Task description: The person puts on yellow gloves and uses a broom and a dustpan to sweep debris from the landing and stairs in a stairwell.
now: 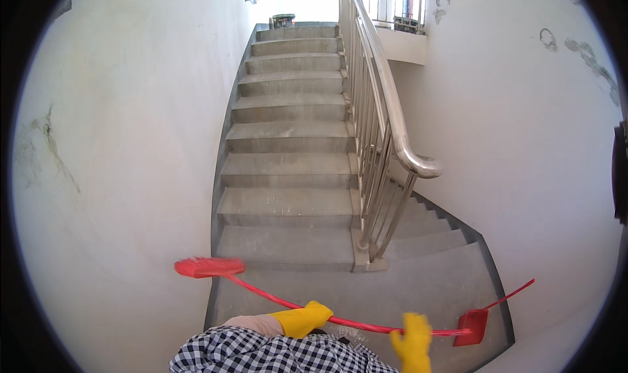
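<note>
A red broom [265, 295] lies crosswise in front of me, its bristle head raised at the left by the wall and its handle running to the right. My left hand [305, 319], in a yellow rubber glove, is closed around the middle of the handle. Further along, my right hand [413, 341], also gloved in yellow, is at the handle with its fingers raised; whether it grips is not plain. A red dustpan [472, 327] with a red handle stands on the landing at the right, behind the broom handle's end.
Concrete stairs [287, 162] rise ahead, with a metal handrail [392, 93] on their right. More steps [427, 223] descend beyond it. White walls [122, 152] flank both sides. A dark bucket [283, 21] stands at the top. White specks mark some of the concrete.
</note>
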`<state>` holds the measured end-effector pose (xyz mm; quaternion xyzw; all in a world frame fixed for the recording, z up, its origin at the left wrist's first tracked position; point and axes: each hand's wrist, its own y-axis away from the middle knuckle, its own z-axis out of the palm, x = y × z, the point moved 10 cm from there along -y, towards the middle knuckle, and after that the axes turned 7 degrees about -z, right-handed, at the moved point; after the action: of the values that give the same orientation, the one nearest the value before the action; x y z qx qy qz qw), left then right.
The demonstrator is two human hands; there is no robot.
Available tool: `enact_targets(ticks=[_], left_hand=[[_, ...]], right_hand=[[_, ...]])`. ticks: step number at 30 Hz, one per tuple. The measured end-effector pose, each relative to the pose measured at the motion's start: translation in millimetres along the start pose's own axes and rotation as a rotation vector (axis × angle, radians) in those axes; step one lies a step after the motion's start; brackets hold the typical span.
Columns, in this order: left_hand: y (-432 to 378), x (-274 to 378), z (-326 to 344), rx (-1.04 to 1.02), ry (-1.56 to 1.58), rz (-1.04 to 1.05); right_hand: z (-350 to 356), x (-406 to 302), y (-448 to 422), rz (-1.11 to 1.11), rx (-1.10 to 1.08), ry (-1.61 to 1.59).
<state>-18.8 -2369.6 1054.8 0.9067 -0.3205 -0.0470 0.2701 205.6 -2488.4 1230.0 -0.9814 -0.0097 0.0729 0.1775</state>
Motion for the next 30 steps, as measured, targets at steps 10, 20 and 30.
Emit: enact_targets(ticks=[10,20,30], left_hand=[[-17,169,-12,0.157,-0.116,0.537],[-57,106,-55,0.352,0.123,0.387],[-134,-34,155,-0.377,0.187,-0.136]], right_hand=[[154,-36,32,0.211,-0.919,-0.479],[138,59,219,1.122,-0.635,-1.047],[136,88,383,1.911,-0.039,-1.296]])
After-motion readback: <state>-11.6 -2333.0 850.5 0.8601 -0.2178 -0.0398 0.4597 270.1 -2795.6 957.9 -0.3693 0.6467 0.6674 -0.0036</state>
